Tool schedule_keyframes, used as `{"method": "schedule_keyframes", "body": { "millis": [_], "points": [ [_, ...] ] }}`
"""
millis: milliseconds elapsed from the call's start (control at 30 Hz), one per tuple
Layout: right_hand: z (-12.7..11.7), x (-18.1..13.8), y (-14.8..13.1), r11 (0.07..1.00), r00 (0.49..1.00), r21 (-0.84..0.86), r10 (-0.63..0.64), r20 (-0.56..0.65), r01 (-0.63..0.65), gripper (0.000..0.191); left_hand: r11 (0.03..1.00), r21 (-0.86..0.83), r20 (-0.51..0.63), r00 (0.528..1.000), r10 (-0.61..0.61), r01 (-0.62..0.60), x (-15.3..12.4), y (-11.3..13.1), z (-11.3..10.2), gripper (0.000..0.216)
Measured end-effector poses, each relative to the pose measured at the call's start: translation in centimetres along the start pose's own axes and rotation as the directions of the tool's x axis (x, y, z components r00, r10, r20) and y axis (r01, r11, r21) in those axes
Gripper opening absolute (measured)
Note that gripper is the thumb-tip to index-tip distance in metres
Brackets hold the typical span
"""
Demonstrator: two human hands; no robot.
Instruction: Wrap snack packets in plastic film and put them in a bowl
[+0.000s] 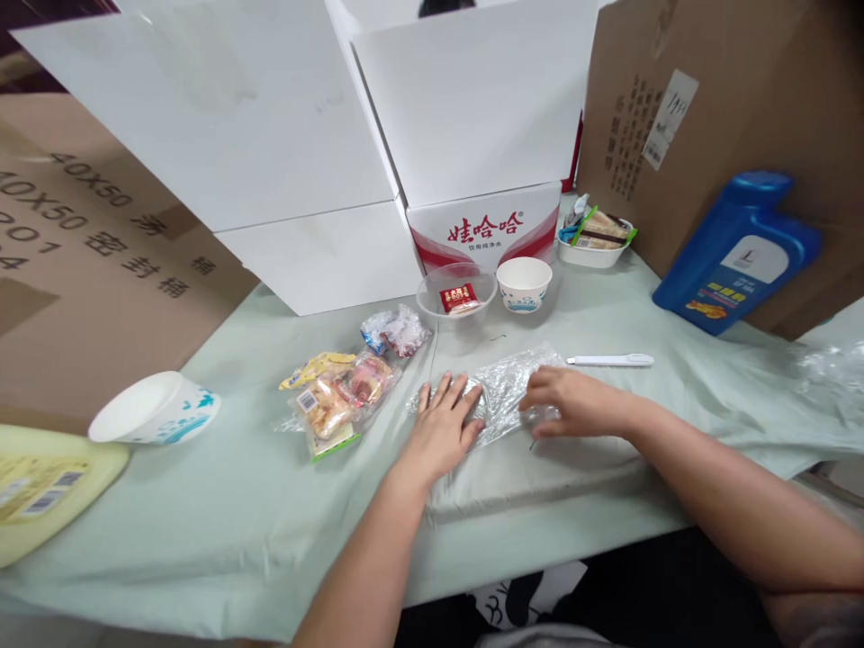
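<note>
A crinkled strip of clear bubble wrap [506,387] lies across the table in front of me. My left hand [445,423] rests flat on its left end, fingers spread. At the right end, my right hand [573,403] has its fingers bent round the wrap's edge, with some clear plastic showing between fingers and thumb. Just beyond that hand lies a white utility knife [611,360], apart from it. Several packaged snacks [341,396] are heaped left of my left hand, and crumpled clear-and-blue wrappers [396,329] sit behind them.
Behind the wrap stand a clear bowl [432,301] with a red packet [459,299] and a paper bowl [525,283]. Another paper bowl [155,409] lies tipped at left, near a yellow bottle [54,490]. A blue bottle [735,256], a filled white tub [594,255] and cartons [486,99] border the table.
</note>
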State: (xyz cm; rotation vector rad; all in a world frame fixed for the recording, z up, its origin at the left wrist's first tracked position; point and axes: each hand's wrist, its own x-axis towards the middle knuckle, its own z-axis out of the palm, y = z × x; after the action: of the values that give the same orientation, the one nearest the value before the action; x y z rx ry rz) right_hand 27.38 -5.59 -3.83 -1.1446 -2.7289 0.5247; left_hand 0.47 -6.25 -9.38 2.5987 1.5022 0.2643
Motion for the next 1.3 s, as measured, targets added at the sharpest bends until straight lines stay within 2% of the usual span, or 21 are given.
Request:
{"method": "schedule_keyframes", "body": {
  "millis": [67,100,200,267,300,333,400,467,500,567,700,767,900,1067,1300],
  "points": [
    [-0.3,-0.4,-0.4,0.999,0.984,0.023,0.034,0.176,-0.039,0.03,0.998,0.023,-0.006,0.998,-0.057,0.057,-0.1,-0.7,-0.1,0.049],
    [-0.5,-0.6,-0.3,0.995,0.972,0.018,0.09,0.216,-0.096,0.031,0.994,0.038,-0.019,0.995,-0.099,0.1,-0.2,-1.0,-0.3,0.049],
    [-1.1,-1.3,0.8,0.976,0.951,-0.02,0.215,0.221,-0.216,0.027,0.976,0.068,-0.149,0.969,-0.195,0.207,-0.5,-1.6,-1.1,0.044],
    [-1.3,-1.6,1.3,0.981,0.964,-0.038,0.195,0.179,-0.191,0.023,0.98,0.025,-0.253,0.95,-0.184,0.196,-0.7,-1.2,-1.9,0.033],
    [-1.3,-1.6,1.4,0.986,0.974,-0.044,0.163,0.156,-0.158,0.021,0.988,-0.025,-0.257,0.954,-0.152,0.15,-0.8,-0.8,-2.3,0.027],
    [-1.2,-1.6,1.4,0.991,0.982,-0.045,0.129,0.14,-0.123,0.019,0.992,-0.087,-0.217,0.97,-0.106,0.089,-1.0,-0.4,-2.7,0.021],
    [-1.1,-1.5,1.5,0.995,0.986,-0.045,0.094,0.138,-0.088,0.015,0.979,-0.205,-0.066,0.998,-0.009,-0.004,-1.3,0.5,-3.4,0.014],
    [-1.1,-1.5,1.5,0.994,0.983,-0.054,0.104,0.151,-0.097,0.017,0.966,-0.258,0.062,0.997,0.037,-0.02,-1.8,0.9,-3.9,0.017],
    [-1.1,-1.6,1.5,0.993,0.983,-0.062,0.109,0.146,-0.101,0.018,0.965,-0.264,0.089,0.995,0.039,-0.015,-1.9,0.9,-4.1,0.017],
    [-1.2,-1.7,1.6,0.994,0.99,-0.071,0.092,0.109,-0.085,0.017,0.961,-0.275,0.093,0.994,0.05,-0.023,-2.2,0.6,-4.3,0.012],
    [-1.4,-2.0,1.5,1.0,1.0,0.008,0.012,0.008,-0.012,0.016,0.949,-0.312,0.055,0.996,0.072,-0.051,-2.4,-0.5,-4.7,0.02],
    [-1.5,-2.0,1.5,0.995,0.998,0.08,0.055,0.028,-0.057,0.015,0.939,-0.344,0.055,0.998,0.019,0.001,-2.4,-0.9,-5.0,0.02],
    [-1.7,-2.0,1.7,0.957,0.968,0.155,0.235,0.093,-0.247,0.009,0.903,-0.391,0.063,0.984,-0.164,0.176,-2.4,-1.7,-5.3,0.008],
    [-1.1,-1.3,2.1,0.898,0.922,0.214,0.383,0.054,-0.385,0.009,0.878,-0.369,-0.003,0.944,-0.33,0.306,-1.7,-2.7,-4.3,0.003],
    [1.1,0.3,2.0,0.859,0.862,-0.073,0.505,-0.041,-0.507,0.016,0.863,-0.095,-0.137,0.852,-0.506,0.497,-0.4,-1.9,-3.1,0.007]
  ]
}}
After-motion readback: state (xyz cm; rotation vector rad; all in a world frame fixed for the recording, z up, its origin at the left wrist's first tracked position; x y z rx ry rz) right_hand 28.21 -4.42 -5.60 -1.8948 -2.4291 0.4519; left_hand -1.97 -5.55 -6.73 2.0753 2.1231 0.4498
